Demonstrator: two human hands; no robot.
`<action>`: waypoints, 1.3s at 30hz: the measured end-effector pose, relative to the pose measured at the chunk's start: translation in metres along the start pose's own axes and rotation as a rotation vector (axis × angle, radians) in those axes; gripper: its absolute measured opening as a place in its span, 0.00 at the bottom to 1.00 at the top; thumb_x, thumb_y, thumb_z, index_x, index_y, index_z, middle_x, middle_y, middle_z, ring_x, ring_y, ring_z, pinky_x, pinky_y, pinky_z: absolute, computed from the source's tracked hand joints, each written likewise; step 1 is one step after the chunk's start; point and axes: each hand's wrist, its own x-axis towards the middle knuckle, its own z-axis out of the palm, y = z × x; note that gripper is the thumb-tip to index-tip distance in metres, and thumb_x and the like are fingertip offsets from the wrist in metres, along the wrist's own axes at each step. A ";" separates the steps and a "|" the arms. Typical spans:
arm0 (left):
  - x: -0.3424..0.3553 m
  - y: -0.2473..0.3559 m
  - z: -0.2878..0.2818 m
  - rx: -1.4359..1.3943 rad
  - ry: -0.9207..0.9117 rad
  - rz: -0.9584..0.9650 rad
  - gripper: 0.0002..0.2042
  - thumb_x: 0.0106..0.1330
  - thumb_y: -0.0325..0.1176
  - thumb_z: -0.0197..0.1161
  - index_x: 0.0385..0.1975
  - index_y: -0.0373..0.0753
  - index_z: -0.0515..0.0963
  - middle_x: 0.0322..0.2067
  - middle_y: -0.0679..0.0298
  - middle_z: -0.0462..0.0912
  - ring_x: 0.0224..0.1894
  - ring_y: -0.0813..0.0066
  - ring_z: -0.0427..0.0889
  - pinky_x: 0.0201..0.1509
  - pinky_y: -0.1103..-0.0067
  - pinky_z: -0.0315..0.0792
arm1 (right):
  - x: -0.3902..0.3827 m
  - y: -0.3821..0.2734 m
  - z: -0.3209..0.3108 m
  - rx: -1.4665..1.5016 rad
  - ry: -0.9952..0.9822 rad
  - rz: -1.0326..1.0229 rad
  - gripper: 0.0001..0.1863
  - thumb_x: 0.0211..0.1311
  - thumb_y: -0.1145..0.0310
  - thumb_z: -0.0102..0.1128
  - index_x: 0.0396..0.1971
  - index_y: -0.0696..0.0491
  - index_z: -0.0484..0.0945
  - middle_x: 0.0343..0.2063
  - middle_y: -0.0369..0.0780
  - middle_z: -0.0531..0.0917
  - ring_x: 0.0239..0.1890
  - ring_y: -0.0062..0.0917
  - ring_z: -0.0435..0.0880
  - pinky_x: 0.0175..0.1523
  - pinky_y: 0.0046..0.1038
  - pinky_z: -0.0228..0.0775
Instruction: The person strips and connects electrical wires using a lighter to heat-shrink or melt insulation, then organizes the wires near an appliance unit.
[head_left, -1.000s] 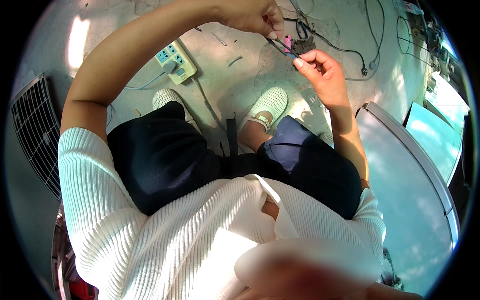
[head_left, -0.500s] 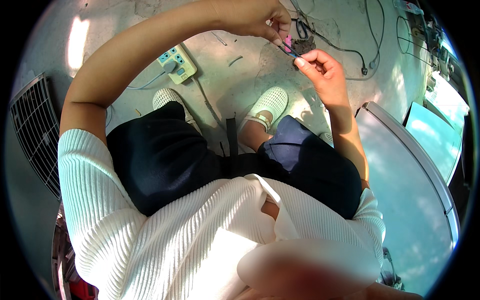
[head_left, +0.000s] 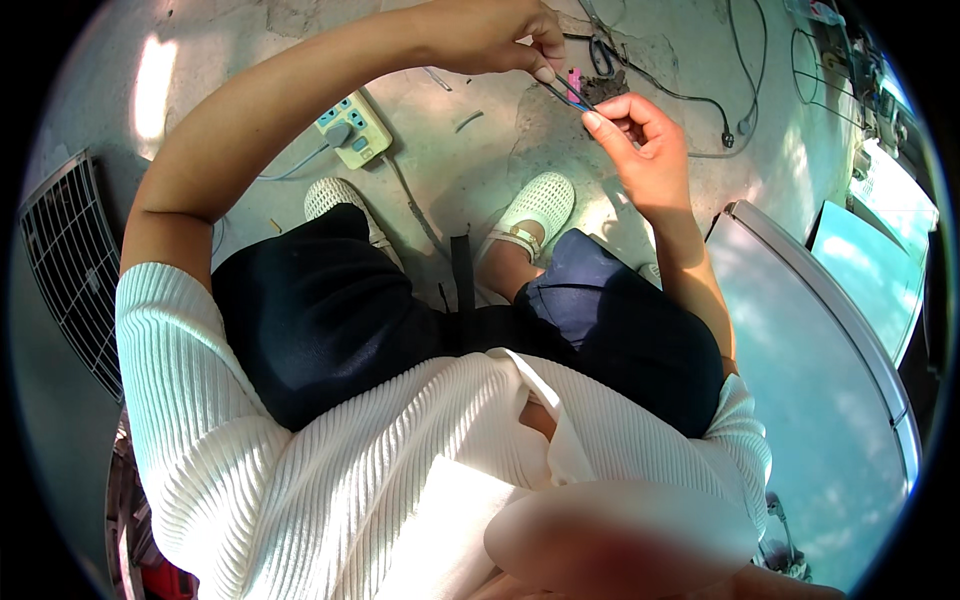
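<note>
Left hand point(head_left: 495, 38) shifted leftward, pinching cord point(head_left: 582, 104); socket-block point(head_left: 370, 134) holds plug point(head_left: 338, 133).

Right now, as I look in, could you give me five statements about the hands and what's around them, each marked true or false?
1. The left hand and right hand both hold the dark wire. True.
2. Nothing is plugged into the power strip. False: a grey plug sits in it.
3. A black plug lies on the floor. True.
4. The person's shoes are black. False: they are whitish.
5. The barred grille is on the person's right. False: it is on the left.
</note>
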 end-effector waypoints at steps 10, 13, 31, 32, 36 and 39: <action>-0.005 -0.006 -0.002 -0.101 -0.030 0.050 0.08 0.59 0.38 0.65 0.34 0.42 0.82 0.36 0.61 0.83 0.45 0.60 0.78 0.51 0.66 0.67 | 0.001 0.001 0.002 -0.013 -0.002 -0.031 0.05 0.61 0.72 0.64 0.29 0.56 0.77 0.23 0.26 0.74 0.26 0.08 0.68 0.33 0.13 0.59; 0.001 -0.011 -0.004 -0.277 -0.203 -0.065 0.10 0.62 0.39 0.63 0.36 0.39 0.81 0.32 0.61 0.83 0.38 0.65 0.79 0.45 0.71 0.70 | 0.001 0.003 0.000 0.001 -0.009 -0.023 0.05 0.61 0.72 0.64 0.29 0.55 0.77 0.23 0.26 0.74 0.26 0.08 0.67 0.32 0.13 0.59; -0.002 0.004 -0.008 -0.131 -0.032 0.035 0.07 0.53 0.36 0.69 0.28 0.42 0.85 0.27 0.60 0.83 0.36 0.60 0.82 0.46 0.68 0.71 | 0.001 0.003 -0.001 0.045 -0.035 0.018 0.05 0.62 0.71 0.64 0.30 0.55 0.78 0.23 0.26 0.74 0.26 0.07 0.66 0.32 0.13 0.56; -0.001 0.008 -0.011 -0.080 -0.008 0.041 0.06 0.51 0.36 0.70 0.27 0.43 0.85 0.27 0.61 0.83 0.35 0.61 0.82 0.47 0.67 0.70 | 0.001 0.003 -0.001 0.041 -0.034 0.019 0.05 0.62 0.71 0.64 0.30 0.55 0.78 0.23 0.26 0.74 0.26 0.07 0.66 0.32 0.13 0.56; -0.004 0.014 -0.014 -0.062 0.050 0.045 0.06 0.48 0.37 0.72 0.24 0.45 0.84 0.25 0.65 0.82 0.35 0.63 0.82 0.53 0.66 0.65 | -0.001 0.003 -0.002 0.073 -0.044 0.048 0.05 0.62 0.70 0.64 0.30 0.55 0.78 0.23 0.25 0.74 0.26 0.07 0.66 0.32 0.13 0.57; -0.003 0.010 -0.010 -0.033 0.033 0.051 0.06 0.49 0.36 0.71 0.24 0.44 0.83 0.26 0.64 0.82 0.36 0.63 0.81 0.53 0.66 0.65 | -0.002 0.002 -0.001 0.064 -0.048 0.056 0.05 0.61 0.70 0.64 0.30 0.55 0.78 0.23 0.26 0.74 0.27 0.07 0.67 0.32 0.13 0.57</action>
